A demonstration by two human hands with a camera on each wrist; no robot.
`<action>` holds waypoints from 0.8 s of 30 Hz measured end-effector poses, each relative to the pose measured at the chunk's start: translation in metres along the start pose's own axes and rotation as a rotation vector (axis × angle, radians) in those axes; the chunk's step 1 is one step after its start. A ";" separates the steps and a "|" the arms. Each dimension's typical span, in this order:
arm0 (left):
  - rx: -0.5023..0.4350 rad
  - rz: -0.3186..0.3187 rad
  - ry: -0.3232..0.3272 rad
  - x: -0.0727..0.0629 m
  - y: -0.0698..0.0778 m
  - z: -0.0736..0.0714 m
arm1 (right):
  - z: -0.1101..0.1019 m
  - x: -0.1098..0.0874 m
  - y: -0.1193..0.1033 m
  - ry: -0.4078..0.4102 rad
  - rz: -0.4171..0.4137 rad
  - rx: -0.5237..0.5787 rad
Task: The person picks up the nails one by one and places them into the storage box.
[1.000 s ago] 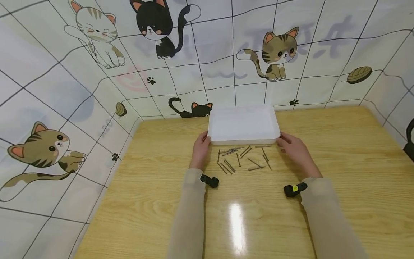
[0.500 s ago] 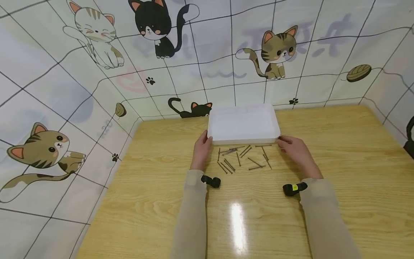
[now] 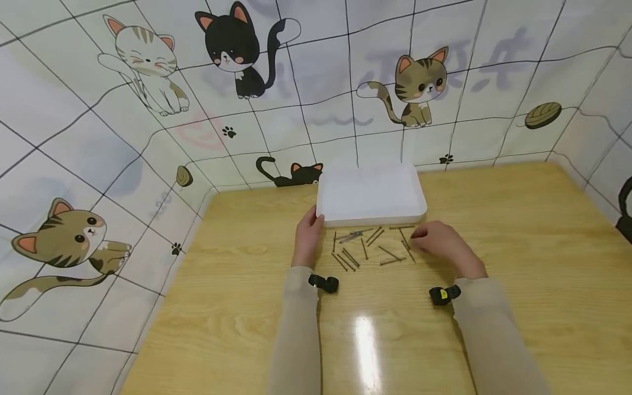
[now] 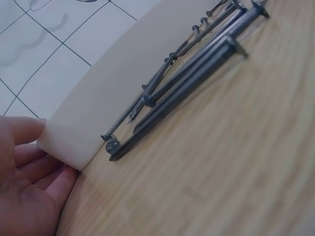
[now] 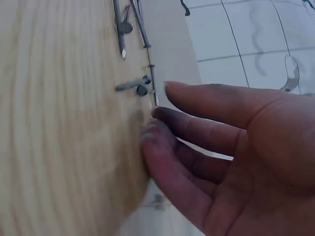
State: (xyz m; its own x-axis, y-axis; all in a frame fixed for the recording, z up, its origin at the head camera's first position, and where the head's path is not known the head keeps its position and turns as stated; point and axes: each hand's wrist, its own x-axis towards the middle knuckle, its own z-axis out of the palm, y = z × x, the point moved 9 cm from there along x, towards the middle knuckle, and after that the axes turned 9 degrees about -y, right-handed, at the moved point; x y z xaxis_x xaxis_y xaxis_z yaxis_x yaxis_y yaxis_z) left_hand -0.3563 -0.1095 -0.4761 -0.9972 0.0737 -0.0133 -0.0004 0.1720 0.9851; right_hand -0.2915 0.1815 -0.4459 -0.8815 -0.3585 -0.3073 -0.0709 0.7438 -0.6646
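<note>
Well, at my far left the cat-printed wall sheet (image 3: 123, 181) rises beside the left edge of the tabletop (image 3: 222, 307). Next comes my left hand (image 3: 307, 241), with a black wrist camera (image 3: 331, 284) by its beige sleeve (image 3: 298, 340). Its thumb and fingers grip the near-left corner of the white tray (image 3: 370, 192), the thumb on the side and the fingers low around the corner. The tray sits by the tabletop's far edge, around the middle, its inside facing up. Just in front of the tray's near side, nails (image 3: 351, 258) lie loose on the tabletop: several nearly parallel toward the left, some overlapping in the middle, others near the tray's near-right corner. Beside these last is my right hand (image 3: 441, 241), apart from the tray; its fingers curve loosely, with the thumb standing well away from them. Whether a fingertip touches a nail, I cannot tell.
</note>
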 end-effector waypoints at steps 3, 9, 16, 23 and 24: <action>0.003 -0.003 -0.001 0.000 -0.004 -0.001 | 0.008 0.000 -0.010 -0.028 -0.003 -0.036; -0.018 -0.010 0.003 0.000 -0.004 -0.004 | 0.015 0.004 -0.020 0.005 0.041 -0.090; -0.021 -0.027 0.009 0.000 -0.007 -0.005 | 0.011 0.006 -0.022 0.125 0.078 -0.188; -0.050 -0.011 0.000 0.002 -0.009 -0.006 | 0.010 0.006 -0.026 0.153 0.060 -0.155; -0.054 -0.009 0.000 0.002 -0.009 -0.007 | 0.010 0.005 -0.027 0.154 0.058 -0.152</action>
State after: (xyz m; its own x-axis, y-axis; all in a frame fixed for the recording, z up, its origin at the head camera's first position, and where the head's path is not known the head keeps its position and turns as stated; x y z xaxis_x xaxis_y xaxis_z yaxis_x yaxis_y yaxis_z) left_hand -0.3592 -0.1173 -0.4835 -0.9971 0.0727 -0.0226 -0.0138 0.1189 0.9928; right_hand -0.2896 0.1539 -0.4362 -0.9463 -0.2311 -0.2262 -0.0775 0.8411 -0.5353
